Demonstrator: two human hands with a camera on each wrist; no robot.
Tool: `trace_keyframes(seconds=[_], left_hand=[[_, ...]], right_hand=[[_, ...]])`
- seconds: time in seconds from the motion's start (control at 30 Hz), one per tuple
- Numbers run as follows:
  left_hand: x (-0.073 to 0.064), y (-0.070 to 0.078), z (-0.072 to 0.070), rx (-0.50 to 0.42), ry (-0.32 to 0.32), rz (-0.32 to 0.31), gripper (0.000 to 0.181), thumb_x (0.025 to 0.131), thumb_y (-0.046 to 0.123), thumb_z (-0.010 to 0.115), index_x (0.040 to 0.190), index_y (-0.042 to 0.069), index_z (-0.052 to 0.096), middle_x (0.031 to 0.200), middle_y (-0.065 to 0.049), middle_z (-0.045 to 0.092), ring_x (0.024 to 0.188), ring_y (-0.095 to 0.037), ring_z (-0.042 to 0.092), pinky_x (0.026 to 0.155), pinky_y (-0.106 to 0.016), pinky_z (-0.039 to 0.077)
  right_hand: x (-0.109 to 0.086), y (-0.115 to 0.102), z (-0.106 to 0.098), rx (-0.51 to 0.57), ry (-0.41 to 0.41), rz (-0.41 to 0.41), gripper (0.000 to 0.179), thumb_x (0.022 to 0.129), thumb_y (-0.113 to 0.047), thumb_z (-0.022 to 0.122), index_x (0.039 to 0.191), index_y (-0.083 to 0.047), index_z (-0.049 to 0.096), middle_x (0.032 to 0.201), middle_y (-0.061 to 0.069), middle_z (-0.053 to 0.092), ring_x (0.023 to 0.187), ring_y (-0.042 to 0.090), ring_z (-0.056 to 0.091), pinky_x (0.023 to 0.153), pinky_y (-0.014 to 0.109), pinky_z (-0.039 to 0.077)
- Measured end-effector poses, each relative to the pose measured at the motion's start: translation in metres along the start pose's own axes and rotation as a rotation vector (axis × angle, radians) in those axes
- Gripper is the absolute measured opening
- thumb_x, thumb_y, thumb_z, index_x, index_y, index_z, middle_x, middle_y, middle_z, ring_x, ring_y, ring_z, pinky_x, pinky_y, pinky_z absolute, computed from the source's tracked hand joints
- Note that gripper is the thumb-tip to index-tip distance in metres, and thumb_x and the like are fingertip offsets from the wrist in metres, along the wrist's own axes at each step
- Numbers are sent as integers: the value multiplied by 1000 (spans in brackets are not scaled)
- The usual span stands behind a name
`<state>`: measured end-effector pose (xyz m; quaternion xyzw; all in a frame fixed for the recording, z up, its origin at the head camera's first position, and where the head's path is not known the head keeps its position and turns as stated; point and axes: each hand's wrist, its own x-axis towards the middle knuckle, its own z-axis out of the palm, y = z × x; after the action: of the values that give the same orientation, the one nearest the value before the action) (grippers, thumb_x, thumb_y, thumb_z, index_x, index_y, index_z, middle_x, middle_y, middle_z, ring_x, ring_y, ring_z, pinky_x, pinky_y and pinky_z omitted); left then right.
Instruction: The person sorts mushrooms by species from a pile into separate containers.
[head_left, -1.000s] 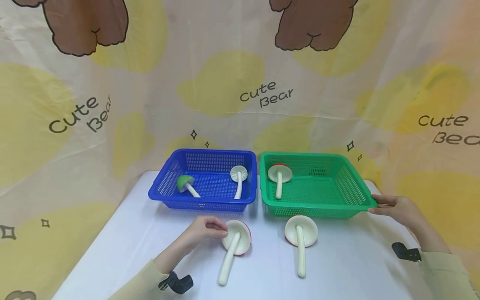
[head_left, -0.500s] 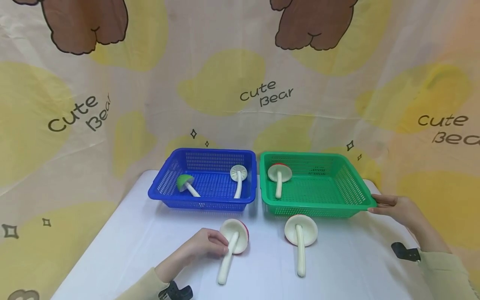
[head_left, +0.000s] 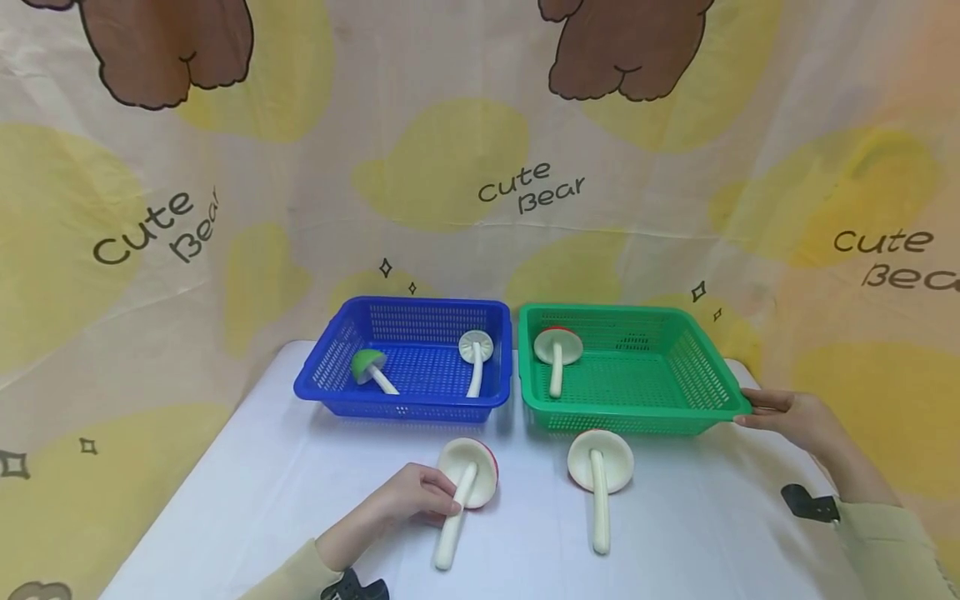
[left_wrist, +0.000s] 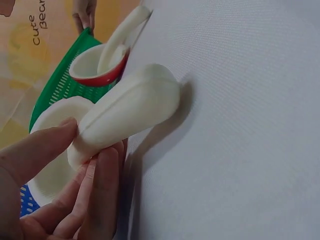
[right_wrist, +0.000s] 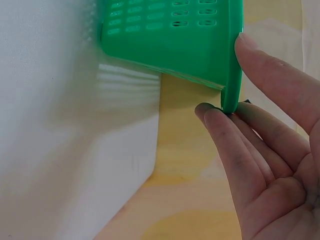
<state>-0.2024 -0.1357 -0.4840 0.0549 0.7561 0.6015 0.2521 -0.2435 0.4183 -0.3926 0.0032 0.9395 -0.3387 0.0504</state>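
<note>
In the head view my left hand (head_left: 416, 493) is at a toy mushroom (head_left: 452, 533) lying on the table, its white underside showing and a red edge on its cap. Up close, the left wrist view has thumb and fingers pinching the mushroom's thick white stem (left_wrist: 135, 102), with part of the cap behind the hand. My right hand (head_left: 802, 423) pinches the front right corner of a green basket (head_left: 637, 415). Its thumb (right_wrist: 270, 75) lies on the rim in the right wrist view, with fingers beneath. Another red-edged mushroom (head_left: 601, 500) lies in front of that basket.
A blue basket (head_left: 405, 407) stands left of the green one. Inside it are a green-capped mushroom (head_left: 369, 365) and one with a pale underside (head_left: 476, 347). One red-edged mushroom (head_left: 557, 346) sits in the green basket. A printed cloth (head_left: 420, 167) hangs behind the table.
My left hand has moved from beside the cap down to the stem and now pinches it. The mushroom shifted slightly left. My right hand stays at the basket's corner.
</note>
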Motion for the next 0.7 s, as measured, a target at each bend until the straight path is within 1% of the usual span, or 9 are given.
trace_keyframes(seconds=[0.1, 0.17, 0.23, 0.33, 0.37, 0.4, 0.5, 0.57, 0.7], left_hand=[[0, 1, 0, -9, 8, -4, 29, 73, 7, 78, 95, -6, 66, 81, -10, 73, 71, -16, 69, 70, -34, 61], [-1, 2, 1, -5, 16, 1, 28, 73, 8, 78, 95, -6, 66, 81, -9, 73, 72, -15, 69, 70, -34, 61], [-1, 3, 1, -5, 19, 9, 28, 73, 9, 78, 95, -5, 67, 81, -9, 73, 72, -14, 68, 70, -34, 61], [-1, 5, 2, -21, 9, 24, 29, 73, 9, 78, 96, -6, 67, 82, -9, 73, 73, -13, 68, 71, -34, 60], [-1, 6, 3, -28, 3, 29, 29, 73, 9, 78, 96, -6, 67, 82, -9, 73, 73, -13, 68, 71, -33, 60], [-1, 8, 3, -33, -4, 32, 30, 74, 9, 78, 97, -6, 67, 83, -9, 73, 74, -13, 68, 72, -33, 60], [0, 13, 4, -39, -25, 43, 30, 74, 9, 77, 98, -6, 67, 84, -9, 73, 75, -13, 68, 72, -32, 60], [0, 19, 6, -34, -35, 49, 31, 74, 9, 77, 99, -6, 67, 85, -9, 74, 76, -13, 69, 73, -32, 60], [1, 31, 9, -27, -55, 62, 31, 74, 9, 77, 100, -6, 68, 86, -10, 74, 76, -14, 69, 73, -34, 60]], right_hand=[[0, 0, 0, -4, 1, -2, 77, 84, -43, 69, 138, 6, 42, 121, 28, 60, 121, 51, 46, 87, 62, 46], [0, -1, 0, -8, 6, -7, 77, 84, -42, 70, 138, 5, 43, 121, 27, 60, 116, 46, 53, 88, 61, 47], [0, -1, -1, -1, 5, -7, 76, 84, -42, 70, 138, 5, 43, 121, 27, 61, 106, 28, 63, 88, 61, 47], [0, 0, -1, 9, 3, -4, 75, 84, -41, 70, 138, 4, 44, 121, 26, 61, 94, 4, 63, 89, 60, 46], [0, 0, -1, 13, 0, -1, 76, 84, -41, 70, 138, 4, 43, 121, 26, 61, 94, 3, 62, 89, 61, 46], [0, -1, -1, 16, -1, 0, 76, 84, -41, 70, 138, 5, 43, 121, 25, 61, 94, 5, 63, 89, 61, 46], [-1, -1, 0, 19, -1, 2, 76, 84, -41, 70, 138, 5, 43, 121, 26, 61, 107, 28, 63, 90, 62, 46], [-1, -2, 0, 15, 1, 2, 76, 84, -42, 69, 138, 5, 43, 121, 26, 61, 115, 44, 54, 89, 62, 46], [-1, -2, 0, 18, 2, 0, 76, 85, -41, 69, 139, 5, 42, 121, 26, 61, 117, 46, 51, 89, 62, 45]])
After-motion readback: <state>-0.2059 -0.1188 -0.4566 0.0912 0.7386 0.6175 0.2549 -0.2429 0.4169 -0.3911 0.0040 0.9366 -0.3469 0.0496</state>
